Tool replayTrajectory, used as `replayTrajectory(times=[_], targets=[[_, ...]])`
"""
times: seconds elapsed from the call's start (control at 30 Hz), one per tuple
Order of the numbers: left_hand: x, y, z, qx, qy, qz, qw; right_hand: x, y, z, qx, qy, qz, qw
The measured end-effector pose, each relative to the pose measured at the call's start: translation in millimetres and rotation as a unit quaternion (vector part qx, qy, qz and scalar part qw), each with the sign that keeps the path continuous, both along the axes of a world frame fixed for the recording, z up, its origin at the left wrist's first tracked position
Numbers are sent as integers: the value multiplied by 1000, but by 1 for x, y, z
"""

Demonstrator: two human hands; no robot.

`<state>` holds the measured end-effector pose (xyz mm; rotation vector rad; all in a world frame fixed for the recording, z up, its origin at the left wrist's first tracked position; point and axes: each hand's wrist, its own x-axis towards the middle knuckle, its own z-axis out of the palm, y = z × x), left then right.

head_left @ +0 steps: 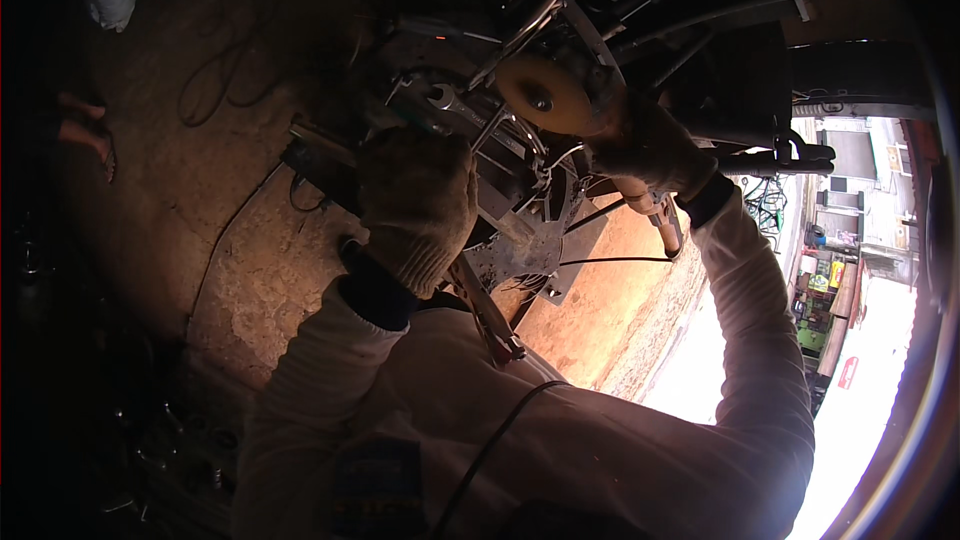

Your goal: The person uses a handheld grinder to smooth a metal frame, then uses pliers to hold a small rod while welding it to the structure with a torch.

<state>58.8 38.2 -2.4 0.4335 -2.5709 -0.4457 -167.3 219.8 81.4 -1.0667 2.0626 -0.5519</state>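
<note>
I have the right hand (655, 145) grasping the grinder (637, 192), its tan disc (543, 96) near metal parts (542, 243), left hand (415, 202) curled, contents I cannot tell; I'd judge a firm wrist best, disc well clear of those left fingers

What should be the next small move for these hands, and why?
I would perhaps first move the wrench aside: it lies near the left hand and, in this view, close to the yellowish disc of the grinder that the right hand grips.
</note>
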Motion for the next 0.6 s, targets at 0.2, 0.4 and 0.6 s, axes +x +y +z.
replayTrajectory(times=[0.2,0.4,0.6], targets=[[0,3,-8,12,27,6,1000,-10,8,-9,-82,84,39,992],[0,4,-3,-22,0,21,1000,-6,4,-4,-40,111,63,991],[0,3,4,-24,-35,13,999,-5,8,-16,-97,-56,-7,994]])
